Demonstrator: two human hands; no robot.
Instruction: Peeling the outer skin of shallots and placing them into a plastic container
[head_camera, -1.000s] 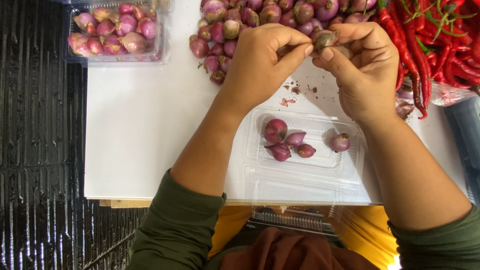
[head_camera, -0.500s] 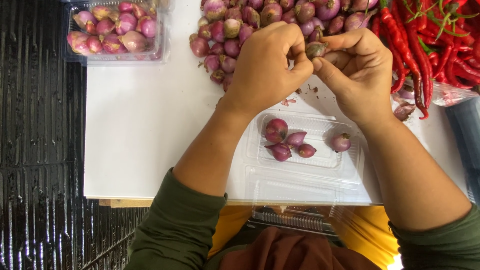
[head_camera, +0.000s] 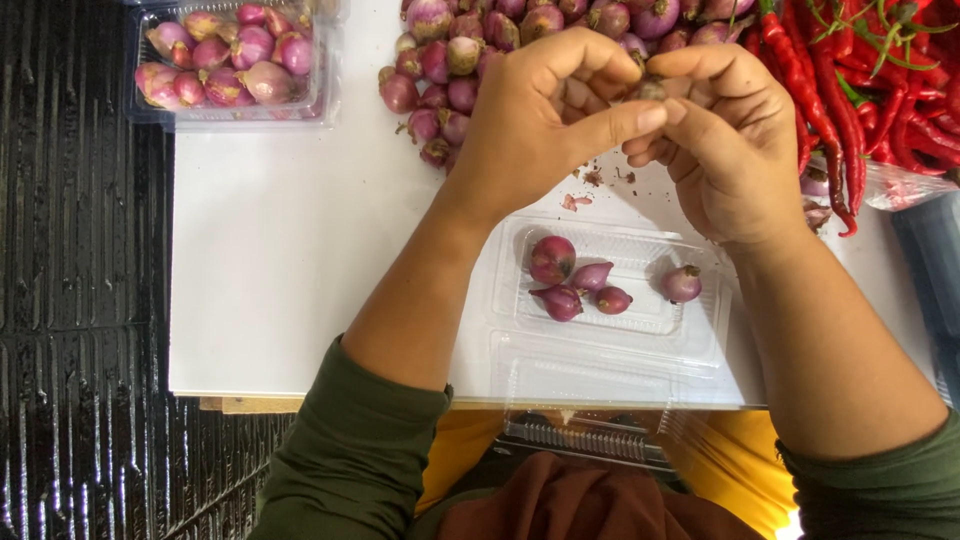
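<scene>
A small shallot is pinched between the fingertips of both hands above the white table. The left hand is curled, its thumb pressed against one side of the bulb, while the right hand grasps the other side with thumb and forefinger; most of the bulb is hidden by the fingers, so only its brownish top can be seen. Just below the hands, an open clear plastic tray is laid on the table, and five peeled purple shallots are held in it (four clustered together, one apart to the right). Bits of loose skin are scattered on the table between the tray and the hands. Behind the hands, a heap of unpeeled shallots is spread out, with red chillies piled beside it on the right. A second clear tray, filled with peeled shallots, is set at the far left corner of the table
</scene>
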